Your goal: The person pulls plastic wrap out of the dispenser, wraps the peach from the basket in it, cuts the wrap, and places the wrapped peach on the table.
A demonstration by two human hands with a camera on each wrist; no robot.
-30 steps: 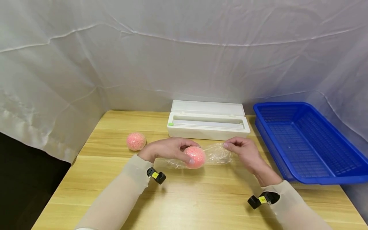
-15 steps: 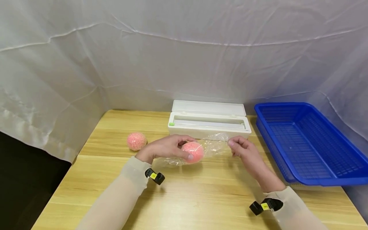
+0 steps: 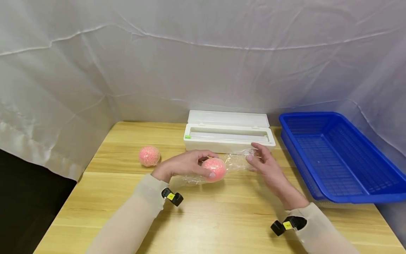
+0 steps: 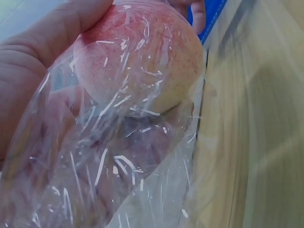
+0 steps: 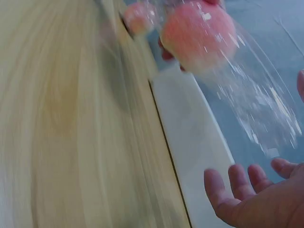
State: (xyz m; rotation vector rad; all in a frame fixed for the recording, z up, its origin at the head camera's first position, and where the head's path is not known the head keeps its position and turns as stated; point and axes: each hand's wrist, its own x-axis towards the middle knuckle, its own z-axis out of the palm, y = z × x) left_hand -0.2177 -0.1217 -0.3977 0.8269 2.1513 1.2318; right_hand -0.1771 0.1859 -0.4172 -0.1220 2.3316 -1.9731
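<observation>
My left hand grips a pink speckled ball between thumb and fingers, raised over the table. Clear plastic film covers the ball; one loose tail trails right, and the crumpled other end hangs beneath my left palm, as the left wrist view shows. At the right tail is my right hand, its fingers spread. From the right wrist, that hand appears to have a small gap to the film. A second pink ball, with a shiny film-like covering, rests on the table left of my left hand.
Behind the hands stands a long white cling film box, its lid raised, with a green slider at its left end. A blue plastic basket occupies the right side of the wooden table. Pale cloth hangs behind.
My right hand has released the film tail it pinched a second ago, and its fingers have spread. The wrapped ball, still in my left hand, has shifted slightly away from me.
</observation>
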